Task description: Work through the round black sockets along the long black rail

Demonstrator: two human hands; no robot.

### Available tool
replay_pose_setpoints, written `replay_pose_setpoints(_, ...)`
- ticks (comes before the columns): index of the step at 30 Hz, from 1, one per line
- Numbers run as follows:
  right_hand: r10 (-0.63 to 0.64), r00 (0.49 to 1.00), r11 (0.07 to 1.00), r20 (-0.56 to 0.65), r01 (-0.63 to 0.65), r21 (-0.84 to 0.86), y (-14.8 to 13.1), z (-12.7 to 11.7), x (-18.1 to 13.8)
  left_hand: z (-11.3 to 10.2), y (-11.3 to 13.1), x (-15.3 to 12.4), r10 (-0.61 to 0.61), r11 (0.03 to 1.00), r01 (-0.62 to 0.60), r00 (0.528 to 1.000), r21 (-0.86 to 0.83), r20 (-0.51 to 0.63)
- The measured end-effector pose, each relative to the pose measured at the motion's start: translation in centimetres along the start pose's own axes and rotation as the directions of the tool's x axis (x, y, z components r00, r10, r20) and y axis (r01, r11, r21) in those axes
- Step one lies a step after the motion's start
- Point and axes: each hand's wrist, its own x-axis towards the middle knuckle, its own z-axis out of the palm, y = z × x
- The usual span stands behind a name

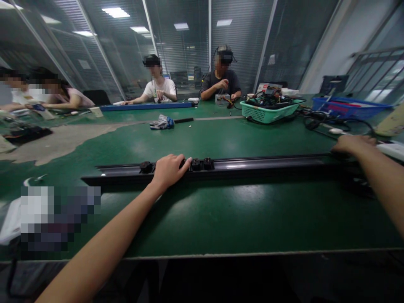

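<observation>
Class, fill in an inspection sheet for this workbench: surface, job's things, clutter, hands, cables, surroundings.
Surface: green table, with a pale worn patch on its left.
Job's things: long black rail lying across the table, with round black knobs seated in it.
Clutter: green basket, blue tray, crumpled cloth.
Hands: left hand curled on the rail among the knobs; right hand resting on the rail's right end.
Cables: dark cables heaped in the basket and trailing beside it.
Surroundings: seated people across the table, glass walls behind them.
</observation>
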Motion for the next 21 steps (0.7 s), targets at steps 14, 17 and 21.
replay_pose_setpoints(14, -0.952, 0.237, 0.117, -0.194, 0.867, 0.484, -21.3, -8.2, -25.0, 0.1, -0.1, -0.3, 0.004, 1.000, -0.004, 1.000, -0.030, -0.010)
replay_pose_setpoints(17, -0.944, 0.203, 0.032, -0.259, 0.841, 0.540, -24.5, -7.7, -28.7, 0.2, -0.2, -0.3, 0.004, 1.000, -0.005, 0.999, -0.025, -0.031)
replay_pose_setpoints(21, -0.925, 0.226, -0.003, -0.307, 0.802, 0.598, -27.1, -6.4, -30.5, 0.4, -0.2, -0.5, 0.011, 0.999, -0.012, 0.999, -0.033, -0.042)
